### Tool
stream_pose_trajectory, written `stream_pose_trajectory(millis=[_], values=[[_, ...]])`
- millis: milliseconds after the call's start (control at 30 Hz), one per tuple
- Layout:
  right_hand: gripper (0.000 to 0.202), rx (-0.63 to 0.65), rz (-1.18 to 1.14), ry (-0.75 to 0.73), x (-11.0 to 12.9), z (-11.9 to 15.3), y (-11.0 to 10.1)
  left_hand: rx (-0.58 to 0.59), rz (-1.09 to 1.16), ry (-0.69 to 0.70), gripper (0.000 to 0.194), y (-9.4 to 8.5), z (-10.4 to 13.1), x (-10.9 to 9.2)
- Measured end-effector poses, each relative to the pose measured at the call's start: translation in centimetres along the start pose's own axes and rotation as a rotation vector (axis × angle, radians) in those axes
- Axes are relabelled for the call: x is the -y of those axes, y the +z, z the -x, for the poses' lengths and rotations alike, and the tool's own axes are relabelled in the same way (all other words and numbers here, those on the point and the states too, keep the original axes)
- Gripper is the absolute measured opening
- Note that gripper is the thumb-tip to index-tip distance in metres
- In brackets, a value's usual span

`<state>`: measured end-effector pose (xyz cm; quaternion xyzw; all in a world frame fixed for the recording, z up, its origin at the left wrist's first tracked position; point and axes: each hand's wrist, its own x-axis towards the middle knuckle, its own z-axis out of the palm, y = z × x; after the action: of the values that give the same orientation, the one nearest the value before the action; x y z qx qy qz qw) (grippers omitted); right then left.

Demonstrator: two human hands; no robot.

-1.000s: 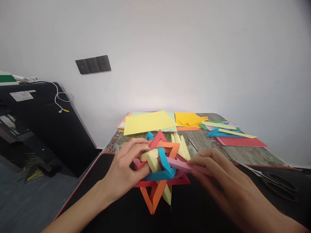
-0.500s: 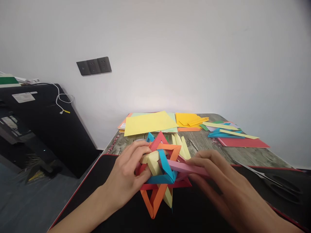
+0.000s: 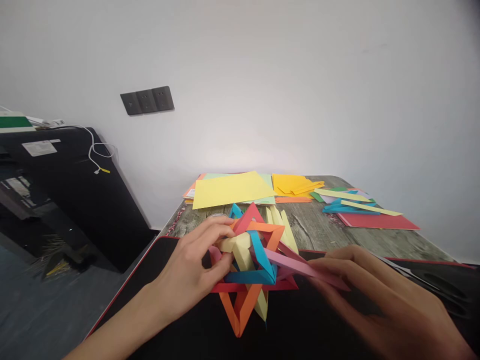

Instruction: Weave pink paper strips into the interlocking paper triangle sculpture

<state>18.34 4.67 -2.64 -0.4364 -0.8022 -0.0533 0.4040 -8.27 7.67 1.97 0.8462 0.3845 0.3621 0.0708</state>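
Folded strips in orange, red, blue, cream and pink interlock in a paper model (image 3: 243, 255) above the black mat. My left hand (image 3: 198, 260) is closed on its left side, fingers over the cream and red parts, thumb below. A long pink strip (image 3: 290, 262) runs out of the model to the right, behind a blue corner. My right hand (image 3: 378, 295) pinches this strip toward its outer end between thumb and fingers. Part of the model's left side is hidden by my left hand.
Yellow and green sheets (image 3: 232, 190) and orange-yellow paper (image 3: 296, 185) lie at the back of the wooden table (image 3: 315, 230). Cream strips (image 3: 283, 225) lie behind the model. Blue strips (image 3: 350, 206) and red sheets (image 3: 378, 221) are at the right, near black-handled scissors (image 3: 442, 285).
My right hand has moved right and slightly down along with the pink strip, and more of the strip shows. It now covers part of the scissors. The left hand keeps its hold.
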Motion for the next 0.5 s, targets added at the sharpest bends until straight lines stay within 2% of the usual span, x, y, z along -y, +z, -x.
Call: stream_pose_trajectory(millis=[500], values=[[0.003, 0.038, -0.012, 0.009, 0.08, -0.12, -0.4, -0.087, -0.1, 0.109, 0.024, 0.99, 0.47, 0.7]])
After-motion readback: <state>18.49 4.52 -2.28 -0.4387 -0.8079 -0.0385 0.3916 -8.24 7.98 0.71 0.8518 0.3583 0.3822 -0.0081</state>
